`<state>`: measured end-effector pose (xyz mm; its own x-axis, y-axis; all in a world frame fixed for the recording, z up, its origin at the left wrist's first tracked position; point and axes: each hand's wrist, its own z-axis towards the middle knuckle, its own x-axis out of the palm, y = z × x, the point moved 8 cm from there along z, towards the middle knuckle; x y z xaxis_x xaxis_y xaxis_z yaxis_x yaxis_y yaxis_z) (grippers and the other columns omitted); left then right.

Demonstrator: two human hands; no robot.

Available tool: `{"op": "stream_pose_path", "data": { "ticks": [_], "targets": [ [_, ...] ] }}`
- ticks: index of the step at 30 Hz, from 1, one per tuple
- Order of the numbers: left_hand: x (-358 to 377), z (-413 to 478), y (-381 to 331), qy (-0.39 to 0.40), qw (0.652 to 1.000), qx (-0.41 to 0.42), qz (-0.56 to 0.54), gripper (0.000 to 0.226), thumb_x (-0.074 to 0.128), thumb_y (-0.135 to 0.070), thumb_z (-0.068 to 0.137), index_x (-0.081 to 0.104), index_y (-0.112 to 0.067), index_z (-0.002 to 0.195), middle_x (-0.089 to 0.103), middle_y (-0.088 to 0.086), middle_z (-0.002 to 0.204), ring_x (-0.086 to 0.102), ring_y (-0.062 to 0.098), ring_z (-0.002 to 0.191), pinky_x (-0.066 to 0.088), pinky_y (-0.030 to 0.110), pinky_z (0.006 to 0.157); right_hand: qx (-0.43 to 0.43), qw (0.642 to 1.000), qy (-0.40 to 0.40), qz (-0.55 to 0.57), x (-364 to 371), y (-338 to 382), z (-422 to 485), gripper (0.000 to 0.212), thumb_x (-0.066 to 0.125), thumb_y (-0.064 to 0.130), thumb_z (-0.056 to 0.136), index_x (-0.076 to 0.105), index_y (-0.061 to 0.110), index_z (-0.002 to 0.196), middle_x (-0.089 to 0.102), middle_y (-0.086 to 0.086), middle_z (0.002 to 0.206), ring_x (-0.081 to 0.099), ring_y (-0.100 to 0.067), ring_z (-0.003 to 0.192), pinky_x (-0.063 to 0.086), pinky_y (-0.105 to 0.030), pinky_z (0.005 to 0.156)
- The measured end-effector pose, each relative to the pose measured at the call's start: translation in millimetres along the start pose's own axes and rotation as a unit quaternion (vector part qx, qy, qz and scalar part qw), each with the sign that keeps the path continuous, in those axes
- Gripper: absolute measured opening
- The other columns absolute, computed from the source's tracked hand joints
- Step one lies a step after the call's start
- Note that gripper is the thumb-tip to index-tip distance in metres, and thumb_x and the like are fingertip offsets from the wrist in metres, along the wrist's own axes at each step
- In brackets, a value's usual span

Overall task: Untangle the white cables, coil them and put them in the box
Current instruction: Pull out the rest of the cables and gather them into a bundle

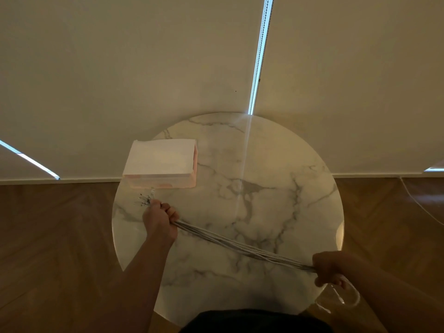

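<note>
The left hand grips the white cables near their plug ends, just in front of the box, and the right hand holds the bundle stretched over the table. If one grip gets loose, I think the strands can slide and tangle again

Your left hand and right hand hid the cables inside their grip, and the cable tips were too small to make out.

Dim, yellowish room. Bright light slips through thin gaps in the blinds at 12, 9 and 3 o'clock. A pale streak shines on the table. Edges bend. The right hand is blurry.
</note>
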<state>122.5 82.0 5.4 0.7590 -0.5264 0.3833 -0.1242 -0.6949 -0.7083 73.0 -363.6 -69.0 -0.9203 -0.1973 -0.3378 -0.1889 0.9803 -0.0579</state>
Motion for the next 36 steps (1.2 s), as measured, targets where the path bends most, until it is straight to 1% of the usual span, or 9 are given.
{"op": "stream_pose_path", "data": {
  "ticks": [3, 11, 15, 18, 21, 26, 31, 33, 36],
  "targets": [
    [-2, -3, 5, 0.000, 1.000, -0.003, -0.005, 0.036, 0.028, -0.006, 0.098, 0.028, -0.022, 0.066, 0.024, -0.010, 0.042, 0.019, 0.005, 0.033, 0.015, 0.015, 0.035, -0.020, 0.995, -0.098, -0.024, -16, 1, -3, 0.057, 0.062, 0.050, 0.086, 0.052, 0.013, 0.129, 0.055, -0.005, 0.129, 0.056, -0.020, 0.116, 0.044, -0.028, 0.096],
    [1, -8, 5, 0.000, 1.000, -0.008, -0.014, 0.035, 0.029, -0.008, 0.099, 0.028, -0.022, 0.067, 0.024, -0.009, 0.044, 0.019, 0.005, 0.034, 0.016, 0.017, 0.033, -0.181, 0.945, -0.267, 0.048, -102, 115, -52, 0.088, 0.064, 0.064, 0.078, 0.034, 0.020, 0.148, 0.040, -0.003, 0.151, 0.039, -0.020, 0.136, 0.031, -0.030, 0.110],
    [9, -14, 4, 0.004, 1.000, -0.005, -0.018, 0.036, 0.027, -0.010, 0.102, 0.030, -0.021, 0.067, 0.027, -0.010, 0.043, 0.020, 0.005, 0.034, 0.017, 0.017, 0.033, -0.313, 0.895, -0.260, 0.180, -117, 229, -77, 0.071, 0.066, 0.054, 0.082, 0.047, 0.017, 0.139, 0.052, -0.002, 0.140, 0.049, -0.018, 0.127, 0.036, -0.028, 0.105],
    [10, -15, 2, -0.001, 1.000, -0.007, -0.021, 0.035, 0.028, -0.012, 0.103, 0.031, -0.020, 0.068, 0.028, -0.009, 0.044, 0.021, 0.006, 0.034, 0.018, 0.017, 0.034, -0.332, 0.887, -0.216, 0.235, -106, 269, -73, 0.031, 0.066, 0.046, 0.086, 0.061, 0.017, 0.098, 0.067, -0.004, 0.097, 0.063, -0.022, 0.091, 0.048, -0.033, 0.080],
    [-1, -12, 0, -0.017, 0.999, -0.019, -0.027, 0.035, 0.030, -0.011, 0.102, 0.032, -0.020, 0.069, 0.028, -0.007, 0.044, 0.022, 0.006, 0.032, 0.019, 0.016, 0.033, -0.327, 0.882, -0.204, 0.273, -99, 255, -65, 0.032, 0.057, 0.042, 0.093, 0.056, 0.018, 0.073, 0.062, 0.000, 0.064, 0.063, -0.017, 0.060, 0.050, -0.032, 0.064],
    [-18, -6, 16, -0.033, 0.996, -0.069, -0.054, 0.037, 0.028, -0.011, 0.103, 0.029, -0.019, 0.066, 0.029, -0.007, 0.041, 0.022, 0.006, 0.030, 0.021, 0.014, 0.033, -0.301, 0.889, -0.319, 0.130, -89, 211, -75, 0.037, 0.044, 0.049, 0.098, 0.057, 0.015, 0.090, 0.059, -0.007, 0.082, 0.058, -0.027, 0.081, 0.037, -0.036, 0.066],
    [-7, -14, 33, -0.012, 0.993, -0.100, -0.058, 0.037, 0.027, -0.005, 0.100, 0.027, -0.019, 0.065, 0.030, -0.008, 0.038, 0.023, 0.006, 0.029, 0.022, 0.013, 0.033, -0.285, 0.882, -0.364, 0.087, -93, 190, -92, 0.046, 0.035, 0.063, 0.094, 0.053, 0.021, 0.088, 0.052, 0.005, 0.071, 0.055, -0.020, 0.069, 0.038, -0.035, 0.062],
    [2, -16, 31, -0.011, 0.994, -0.099, -0.049, 0.037, 0.027, -0.008, 0.101, 0.028, -0.019, 0.066, 0.031, -0.008, 0.037, 0.023, 0.006, 0.028, 0.021, 0.013, 0.032, -0.262, 0.899, -0.344, 0.063, -97, 187, -92, 0.048, 0.036, 0.068, 0.091, 0.054, 0.024, 0.096, 0.061, 0.000, 0.082, 0.058, -0.021, 0.075, 0.043, -0.035, 0.067],
    [17, -18, 30, 0.000, 0.995, -0.097, -0.036, 0.037, 0.027, -0.012, 0.103, 0.029, -0.019, 0.067, 0.031, -0.007, 0.038, 0.023, 0.006, 0.028, 0.020, 0.013, 0.032, -0.277, 0.927, -0.202, 0.151, -93, 203, -89, 0.049, 0.046, 0.067, 0.088, 0.055, 0.022, 0.106, 0.067, -0.004, 0.087, 0.062, -0.018, 0.066, 0.052, -0.036, 0.068]
  ]
}}
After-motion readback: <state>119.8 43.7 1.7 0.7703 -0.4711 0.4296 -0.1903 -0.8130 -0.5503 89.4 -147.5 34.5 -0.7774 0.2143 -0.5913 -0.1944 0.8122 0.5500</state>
